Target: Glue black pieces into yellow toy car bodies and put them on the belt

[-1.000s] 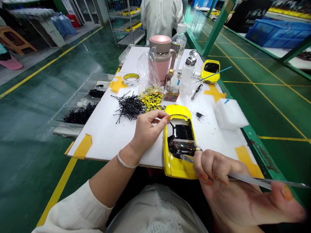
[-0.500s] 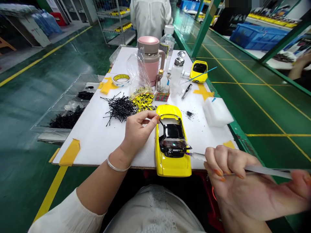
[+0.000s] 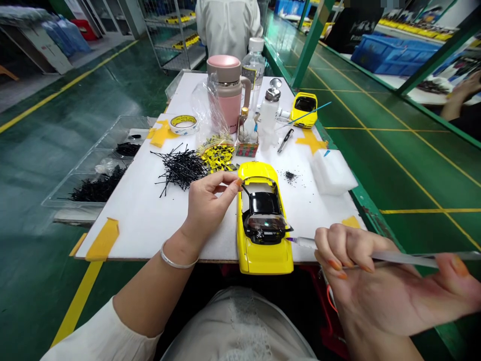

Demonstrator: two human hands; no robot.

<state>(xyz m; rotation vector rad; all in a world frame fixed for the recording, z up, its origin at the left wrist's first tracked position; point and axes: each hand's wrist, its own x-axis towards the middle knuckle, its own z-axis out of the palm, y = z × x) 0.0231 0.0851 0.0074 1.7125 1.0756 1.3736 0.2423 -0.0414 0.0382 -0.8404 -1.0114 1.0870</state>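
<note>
Farthest left of the left hand, past the edge of the worktop, a clear tray holds thin black pieces. Nearer the left hand, beyond and to its left, lie a roll of tape and a loose heap of black sticks.

The left hand has thumb and forefinger pinched together on a thin black strip; I cannot tell whether the strip is joined to the car. Straight beyond this hand are a clear bag of yellow and black parts and, farther off, a pink mug.

The yellow car body, with a black cabin part inside, lies just right of the left hand and to the left of the right hand. Beyond the right hand, to its left, are a scatter of black bits, a pen and a white foam block.

The right hand has its fingers curled around a slender clear tool, whose purple tip points left, close beside the car's right side.
</note>
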